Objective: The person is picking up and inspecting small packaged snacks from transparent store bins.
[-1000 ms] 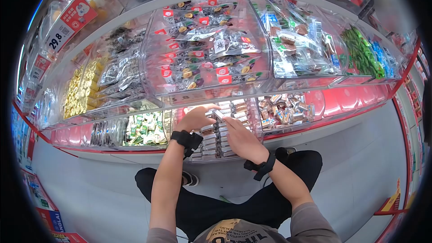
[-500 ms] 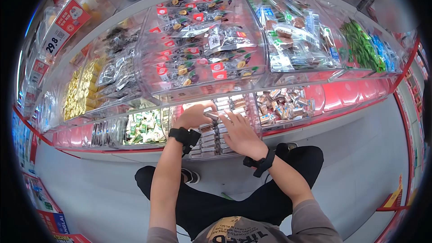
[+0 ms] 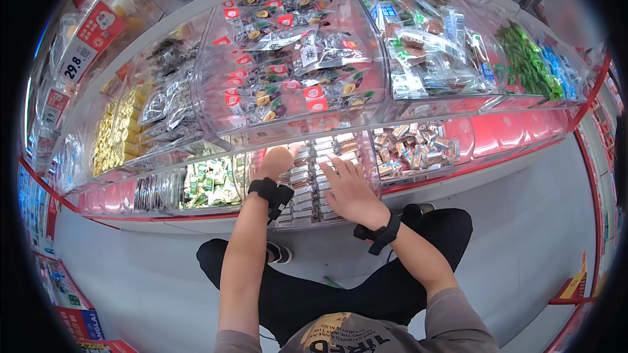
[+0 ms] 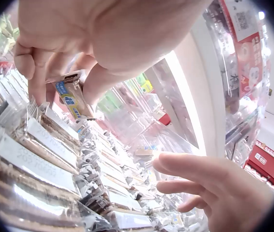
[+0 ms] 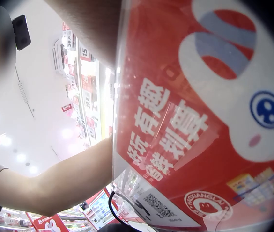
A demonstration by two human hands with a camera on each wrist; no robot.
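Wrapped snack bars (image 3: 304,212) with brown filling stand in tight rows in a clear bin on the lower shelf. At the bin's left side my left hand (image 3: 278,162) reaches down among them. The left wrist view shows this hand (image 4: 103,38) pinching one wrapped bar (image 4: 74,99) with a blue and yellow label, low over the row. My right hand (image 3: 353,195) hovers over the right part of the same bin, fingers spread and holding nothing. That right hand (image 4: 219,188) also appears in the left wrist view, its fingers loosely extended.
Above both hands juts the upper shelf with clear bins of bagged dried plums (image 3: 294,59). Green-wrapped sweets (image 3: 212,180) fill the bin to the left, small packets (image 3: 418,150) the one to the right. A red price card (image 5: 175,96) fills much of the right wrist view.
Both hands were close together at a bar above the bin. The left has since moved left and lower among the rows; the right has come apart from it, fingers spread.
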